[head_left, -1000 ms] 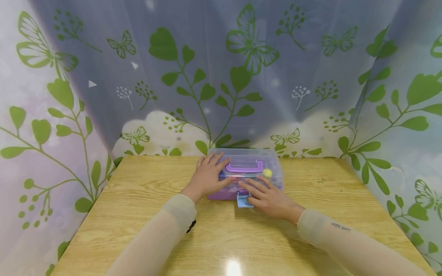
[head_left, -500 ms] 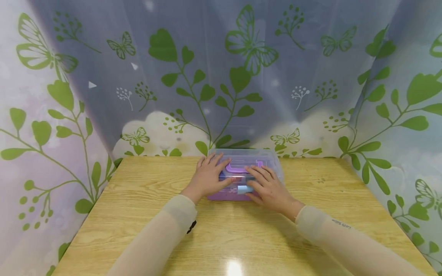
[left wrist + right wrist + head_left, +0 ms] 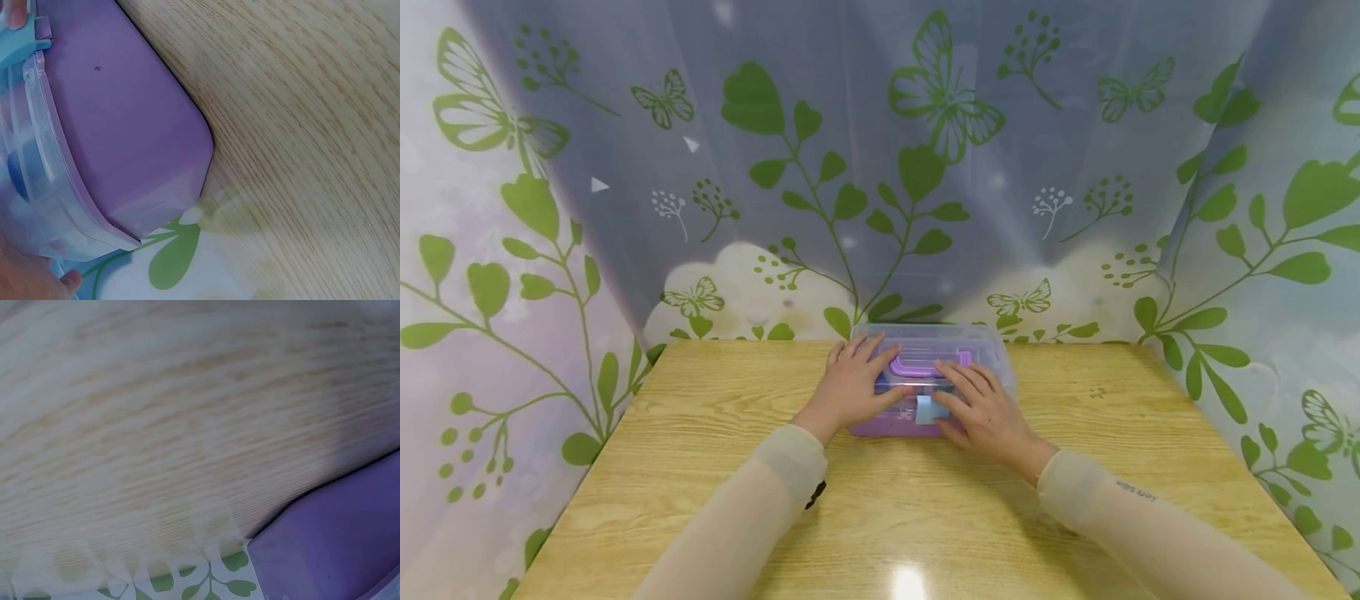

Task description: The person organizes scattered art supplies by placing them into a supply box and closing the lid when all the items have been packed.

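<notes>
A storage box with a clear lid [image 3: 936,335] and a purple base [image 3: 880,427] stands at the table's far edge, lid down. My left hand [image 3: 848,385] rests on the lid's left side, fingers spread and thumb along the front rim. Over the front right lies my right hand [image 3: 988,417], its fingers on the lid across the purple handle [image 3: 913,369] and thumb low on the front. Its index finger touches the light blue latch [image 3: 925,408], which lies against the box front. In the left wrist view, a fingertip [image 3: 15,12] presses that latch [image 3: 19,47]. Blue contents show dimly through the lid.
The wood-grain table [image 3: 880,517] extends in front of the box and to both sides. Right behind it hangs a curtain [image 3: 820,167] with green leaves and butterflies, which also closes in the left and right sides.
My right hand has moved up and swung the hanging blue latch up onto the lid's front, then pressed it down flat. The left hand has stayed in place.
</notes>
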`<state>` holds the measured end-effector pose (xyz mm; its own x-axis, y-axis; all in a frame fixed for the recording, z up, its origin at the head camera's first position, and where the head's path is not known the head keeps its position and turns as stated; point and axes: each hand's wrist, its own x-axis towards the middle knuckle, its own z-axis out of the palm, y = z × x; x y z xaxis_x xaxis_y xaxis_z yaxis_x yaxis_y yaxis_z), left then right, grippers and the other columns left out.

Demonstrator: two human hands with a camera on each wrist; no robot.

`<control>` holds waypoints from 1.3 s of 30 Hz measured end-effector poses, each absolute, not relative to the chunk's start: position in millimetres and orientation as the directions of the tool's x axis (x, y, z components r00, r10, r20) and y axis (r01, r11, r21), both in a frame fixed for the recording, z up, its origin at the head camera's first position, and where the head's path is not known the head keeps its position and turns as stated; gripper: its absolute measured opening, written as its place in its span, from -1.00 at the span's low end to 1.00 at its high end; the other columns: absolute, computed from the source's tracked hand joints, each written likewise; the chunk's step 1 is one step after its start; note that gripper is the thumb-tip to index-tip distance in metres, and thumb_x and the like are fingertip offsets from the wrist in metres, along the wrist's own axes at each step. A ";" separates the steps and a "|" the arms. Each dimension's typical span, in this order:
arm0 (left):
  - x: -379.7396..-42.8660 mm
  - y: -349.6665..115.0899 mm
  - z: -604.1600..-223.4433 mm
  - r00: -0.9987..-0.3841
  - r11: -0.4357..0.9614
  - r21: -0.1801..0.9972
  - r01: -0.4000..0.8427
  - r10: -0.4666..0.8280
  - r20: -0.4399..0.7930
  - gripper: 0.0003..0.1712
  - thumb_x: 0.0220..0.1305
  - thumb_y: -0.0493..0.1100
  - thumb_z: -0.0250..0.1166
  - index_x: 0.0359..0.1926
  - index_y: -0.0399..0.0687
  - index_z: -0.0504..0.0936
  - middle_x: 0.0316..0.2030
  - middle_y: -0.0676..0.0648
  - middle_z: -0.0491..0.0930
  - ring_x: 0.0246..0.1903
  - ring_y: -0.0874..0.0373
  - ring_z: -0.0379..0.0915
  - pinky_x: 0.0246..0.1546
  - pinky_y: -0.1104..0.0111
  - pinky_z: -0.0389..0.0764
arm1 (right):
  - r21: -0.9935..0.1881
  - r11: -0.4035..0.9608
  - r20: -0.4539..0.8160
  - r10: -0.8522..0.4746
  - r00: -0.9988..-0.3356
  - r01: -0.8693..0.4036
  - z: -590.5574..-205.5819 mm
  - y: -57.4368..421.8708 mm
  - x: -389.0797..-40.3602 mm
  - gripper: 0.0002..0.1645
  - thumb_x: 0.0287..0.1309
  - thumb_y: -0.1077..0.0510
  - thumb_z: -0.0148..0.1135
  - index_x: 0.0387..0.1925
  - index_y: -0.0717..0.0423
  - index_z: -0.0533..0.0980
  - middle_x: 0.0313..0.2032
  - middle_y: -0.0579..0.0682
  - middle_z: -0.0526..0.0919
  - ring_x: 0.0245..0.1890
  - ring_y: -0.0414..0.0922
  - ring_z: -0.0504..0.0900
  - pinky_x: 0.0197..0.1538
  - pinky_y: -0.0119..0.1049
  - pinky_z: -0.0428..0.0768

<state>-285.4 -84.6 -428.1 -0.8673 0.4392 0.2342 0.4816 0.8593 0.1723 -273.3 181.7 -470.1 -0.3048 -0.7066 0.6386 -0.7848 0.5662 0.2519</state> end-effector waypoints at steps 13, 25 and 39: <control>-284.3 -84.3 -427.5 -0.868 0.859 0.173 0.481 0.440 0.229 -0.04 0.28 0.58 -0.05 0.55 0.24 0.19 0.56 -0.06 0.01 0.54 -0.13 -0.19 0.46 -0.18 -0.15 | 0.299 0.607 0.602 -0.719 -0.347 -0.737 -470.5 180.6 -268.7 -0.29 -0.11 -0.11 0.60 0.08 0.06 0.55 0.36 0.17 0.40 0.29 0.17 0.41 0.34 0.13 0.34; -285.1 -84.5 -428.5 -0.860 0.857 0.158 0.490 0.446 0.246 -0.03 0.27 0.59 -0.06 0.54 0.22 0.21 0.55 -0.09 0.04 0.53 -0.17 -0.14 0.45 -0.20 -0.11 | 0.303 0.605 0.590 -0.726 -0.354 -0.736 -470.6 181.0 -267.6 -0.40 -0.02 -0.08 0.54 0.08 -0.02 0.60 0.31 0.16 0.46 0.27 0.19 0.42 0.33 0.16 0.34; -284.0 -84.1 -425.6 -0.870 0.864 0.159 0.478 0.440 0.224 -0.03 0.28 0.60 -0.09 0.55 0.24 0.19 0.56 -0.06 0.01 0.53 -0.14 -0.17 0.46 -0.18 -0.14 | 0.343 0.594 0.555 -0.753 -0.353 -0.728 -473.1 182.1 -266.4 -0.40 -0.09 -0.20 0.55 -0.01 -0.09 0.62 0.35 0.21 0.39 0.32 0.23 0.36 0.37 0.21 0.27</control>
<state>-284.0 -84.1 -425.6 -0.8696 0.4399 0.2241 0.4780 0.8637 0.1594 -266.4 182.1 -473.1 -0.3528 -0.7531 0.5554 -0.7281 0.5937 0.3426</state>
